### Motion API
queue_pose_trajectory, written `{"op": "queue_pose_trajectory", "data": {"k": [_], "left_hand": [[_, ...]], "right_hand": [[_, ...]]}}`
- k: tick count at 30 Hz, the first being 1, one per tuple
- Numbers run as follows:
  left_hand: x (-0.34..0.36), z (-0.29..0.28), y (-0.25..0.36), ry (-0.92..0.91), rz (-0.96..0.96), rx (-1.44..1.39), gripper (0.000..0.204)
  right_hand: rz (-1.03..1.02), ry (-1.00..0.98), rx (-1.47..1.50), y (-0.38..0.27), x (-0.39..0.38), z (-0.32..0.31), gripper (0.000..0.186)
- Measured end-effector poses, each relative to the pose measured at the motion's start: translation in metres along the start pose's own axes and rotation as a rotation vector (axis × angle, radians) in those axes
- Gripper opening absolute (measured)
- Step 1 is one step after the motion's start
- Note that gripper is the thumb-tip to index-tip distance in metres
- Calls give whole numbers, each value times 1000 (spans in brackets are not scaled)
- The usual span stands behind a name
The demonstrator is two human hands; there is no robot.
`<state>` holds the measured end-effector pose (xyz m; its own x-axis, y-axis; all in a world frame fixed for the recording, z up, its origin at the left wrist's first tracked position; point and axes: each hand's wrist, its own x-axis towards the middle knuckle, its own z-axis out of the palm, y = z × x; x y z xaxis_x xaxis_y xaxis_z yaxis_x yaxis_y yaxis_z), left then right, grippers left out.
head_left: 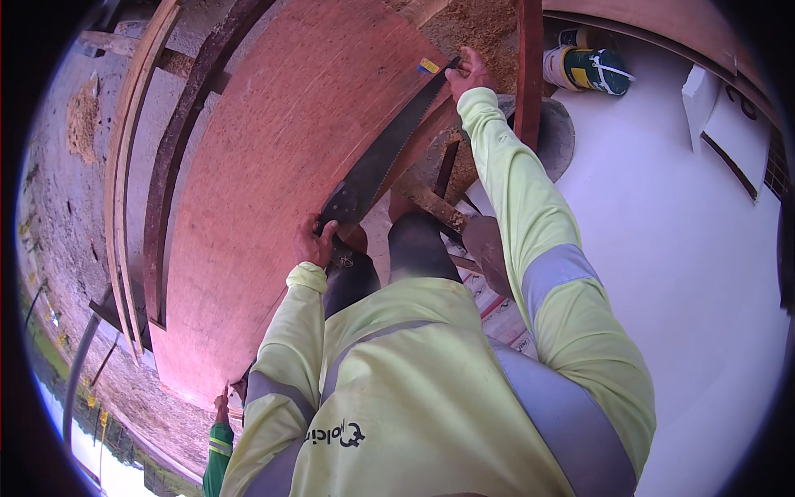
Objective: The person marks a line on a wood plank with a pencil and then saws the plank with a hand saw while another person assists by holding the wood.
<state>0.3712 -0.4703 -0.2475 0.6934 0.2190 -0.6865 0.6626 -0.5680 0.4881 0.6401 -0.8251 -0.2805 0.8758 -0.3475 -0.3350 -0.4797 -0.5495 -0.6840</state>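
Note:
A handsaw [389,142] with a dark blade lies slantwise along the right edge of a large reddish plywood sheet [273,124]. My left hand [315,242] closes around the saw's black handle, near my knees. At the far end, my right hand [470,73] grips the blade's narrow tip. The teeth face right, away from the sheet's middle. A small yellow and blue piece [427,65] shows on the sheet beside the tip; its kind is unclear.
Long timber strips [124,182] and a dark red beam [178,141] run along the left. A co-worker's hand [222,401] in a green sleeve touches the sheet's near edge. Buckets [596,70] lie at far right by a white surface [662,248]. Sawdust [472,33] covers the far ground.

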Motion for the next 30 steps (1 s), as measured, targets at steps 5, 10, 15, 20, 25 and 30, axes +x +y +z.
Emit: {"op": "queue_pose_trajectory", "data": {"k": [5, 10, 15, 20, 25, 30], "left_hand": [[-2, -3, 6, 3, 15, 2, 41], [-4, 1, 10, 37, 93, -40, 35], [2, 5, -12, 95, 169, 42, 32], [6, 3, -12, 25, 66, -92, 37], [6, 1, -6, 41, 90, -28, 36], [6, 0, -3, 95, 132, 45, 38]], "right_hand": [[-5, -84, -440, -7, -4, -7, 69], [-7, -171, -503, -13, -16, -14, 99], [-13, -256, -507, -17, -15, -14, 113], [53, -296, -475, -21, -19, -19, 113], [37, -284, -443, -19, -19, -18, 111], [-43, -228, -410, -16, -25, -11, 109]]}}
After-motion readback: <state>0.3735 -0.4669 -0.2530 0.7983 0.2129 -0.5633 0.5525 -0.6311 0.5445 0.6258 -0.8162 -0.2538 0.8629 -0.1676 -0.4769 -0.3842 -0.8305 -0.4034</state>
